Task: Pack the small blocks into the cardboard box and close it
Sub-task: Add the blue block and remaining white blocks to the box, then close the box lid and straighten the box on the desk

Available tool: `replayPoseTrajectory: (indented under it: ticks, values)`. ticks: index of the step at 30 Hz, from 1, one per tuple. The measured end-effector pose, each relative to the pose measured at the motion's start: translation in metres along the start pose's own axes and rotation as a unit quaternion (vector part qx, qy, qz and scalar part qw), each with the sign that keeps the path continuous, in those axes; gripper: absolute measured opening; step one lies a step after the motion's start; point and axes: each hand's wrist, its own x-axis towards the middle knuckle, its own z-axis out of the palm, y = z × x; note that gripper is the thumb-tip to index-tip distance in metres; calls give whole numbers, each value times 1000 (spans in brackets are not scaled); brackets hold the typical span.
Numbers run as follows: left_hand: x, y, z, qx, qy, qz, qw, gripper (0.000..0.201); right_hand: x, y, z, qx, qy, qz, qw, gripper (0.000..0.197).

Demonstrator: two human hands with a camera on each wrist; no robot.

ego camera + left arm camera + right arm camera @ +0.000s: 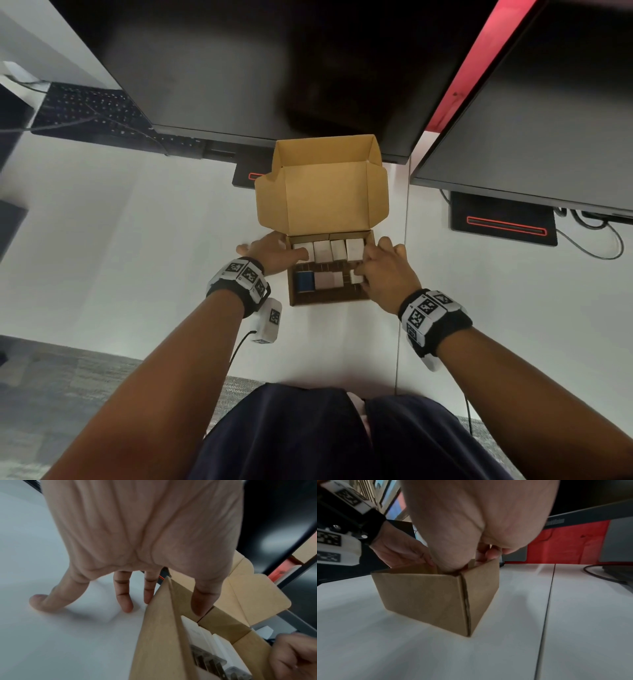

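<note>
Cardboard box (327,298) lid up; left hand (274,251) fingers spread astride its wall; right hand (385,270) pinches white block (356,277).

The cardboard box (329,298) mouth is crowded: small blocks (337,249) fill the far row, both hands reach in. Its raised lid (325,195) and the monitors (274,68) wall off the back. The near row perhaps holds gaps; the white desk (137,240) lies open alongside.

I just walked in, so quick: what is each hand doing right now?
Left hand: open, fingers straddling the cardboard box wall.
Right hand: fingers curled inside the box; a grip cannot be told.
</note>
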Motion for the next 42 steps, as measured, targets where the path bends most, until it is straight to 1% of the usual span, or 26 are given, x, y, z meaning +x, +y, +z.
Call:
replayPoseTrajectory:
  ticks: [2, 3, 5, 7, 8, 9, 10, 11, 12, 13, 15, 17, 18, 20, 23, 24, 26, 28, 30, 31, 32, 34, 36, 39, 40, 42]
  values:
    - [-6, -5, -6, -60, -18, 11, 998, 42, -2, 4, -3, 35, 10, -3, 999, 26]
    - [-8, -8, -11, -110, -26, 9, 994, 48, -3, 7, -6, 69, 31, 4, 997, 25]
    - [-12, -16, -24, -226, -16, -13, 974, 52, -5, 14, -14, 178, 123, 52, 975, 19]
    - [-13, -23, -39, -363, 28, -48, 930, 44, -3, 22, -27, 299, 204, 140, 921, 18]
    - [-14, -24, -44, -446, 43, -55, 892, 37, 2, 27, -34, 354, 219, 191, 889, 20]
    - [-15, -21, -48, -526, 48, -54, 848, 30, 7, 31, -42, 417, 212, 236, 852, 25]
    - [-15, -20, -49, -574, 53, -47, 816, 27, 12, 33, -50, 494, 190, 261, 808, 32]
    - [-17, -14, -50, -600, 59, -35, 797, 28, 17, 34, -57, 570, 166, 263, 761, 41]
    - [-17, -9, -50, -607, 69, -30, 791, 28, 22, 34, -62, 629, 144, 254, 721, 50]
    - [-20, -3, -50, -615, 75, -26, 785, 27, 26, 33, -66, 666, 128, 244, 693, 55]
    - [-25, 6, -50, -623, 69, -27, 779, 24, 31, 29, -72, 694, 117, 244, 667, 53]
    - [-29, 6, -47, -619, 59, -28, 783, 30, 31, 27, -75, 699, 120, 261, 655, 41]
    - [-29, 3, -45, -610, 56, -28, 790, 35, 28, 26, -76, 696, 119, 267, 656, 41]
    - [-31, -3, -41, -589, 49, -27, 806, 40, 19, 27, -72, 684, 110, 274, 668, 53]
    - [-34, -7, -37, -552, 28, -18, 833, 39, 2, 29, -68, 684, 91, 286, 665, 67]
    - [-35, -9, -34, -529, 23, -11, 848, 39, -2, 30, -67, 684, 81, 285, 667, 68]
    - [-35, -12, -26, -474, 20, 15, 880, 37, -11, 31, -65, 666, 56, 280, 689, 64]
    - [-31, -16, -14, -409, 44, 48, 910, 28, -17, 33, -60, 630, 32, 272, 726, 55]
    - [-27, -17, -5, -302, 77, 72, 947, 25, -22, 34, -49, 566, 13, 234, 791, 42]
    - [-28, -15, 0, -255, 94, 81, 959, 26, -24, 34, -40, 525, 8, 214, 824, 35]
    - [-27, -15, 5, -219, 111, 92, 965, 30, -25, 33, -32, 485, 10, 208, 850, 30]
    - [-23, -15, 16, -184, 133, 115, 967, 37, -26, 29, -14, 433, 27, 206, 877, 31]
    - [-21, -15, 24, -187, 142, 106, 966, 43, -28, 24, 0, 439, 38, 208, 873, 42]
    - [-21, -14, 25, -209, 142, 71, 965, 42, -32, 27, 13, 501, 26, 270, 822, 54]
    - [-21, -14, 25, -203, 140, 57, 968, 40, -34, 27, 16, 502, 11, 286, 816, 54]
    - [-20, -18, 27, -174, 128, 29, 976, 44, -35, 28, 21, 473, -14, 286, 834, 47]
